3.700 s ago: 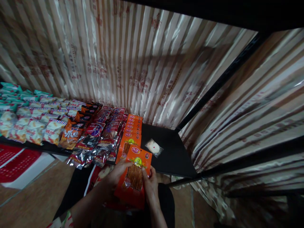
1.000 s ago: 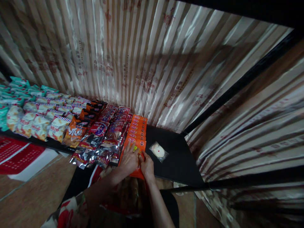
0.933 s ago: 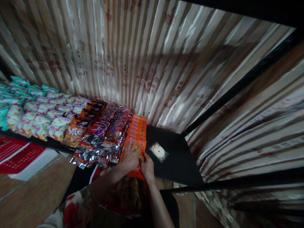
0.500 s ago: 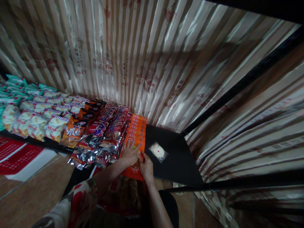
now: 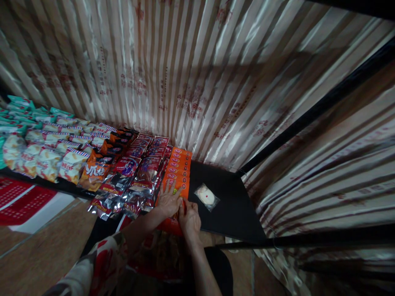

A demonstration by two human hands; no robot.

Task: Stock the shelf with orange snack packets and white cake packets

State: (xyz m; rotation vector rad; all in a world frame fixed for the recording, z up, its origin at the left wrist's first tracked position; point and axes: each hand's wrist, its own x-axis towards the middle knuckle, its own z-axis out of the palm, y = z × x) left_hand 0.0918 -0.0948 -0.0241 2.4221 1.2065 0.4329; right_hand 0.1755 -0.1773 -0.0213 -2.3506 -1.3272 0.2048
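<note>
Several orange snack packets (image 5: 175,164) lie overlapped in a column on the black shelf (image 5: 228,205). My left hand (image 5: 168,202) rests flat on the front packet, fingers spread and pointing away from me. At that packet's right edge, my right hand (image 5: 189,218) has its fingers bent and closed on it. Both hands cover most of the packet's front, and its lower end hangs over the shelf edge. To the right lies a small clear wrapper with a white round item (image 5: 206,196). A dark, partly see-through bag (image 5: 157,255) sits below, between my arms.
Left of the orange column are dark red foil packets (image 5: 148,170), orange-black snack bags (image 5: 95,168), white snack bags (image 5: 72,164) and teal bags (image 5: 20,119). A striped curtain (image 5: 191,74) hangs behind. Black poles (image 5: 308,119) cross at right. A red-and-white box (image 5: 27,201) stands on the floor.
The orange packet earlier held up in both hands now lies at the column's front. In the last second my hands have barely moved; the right fingers are more bent. The view has shifted slightly.
</note>
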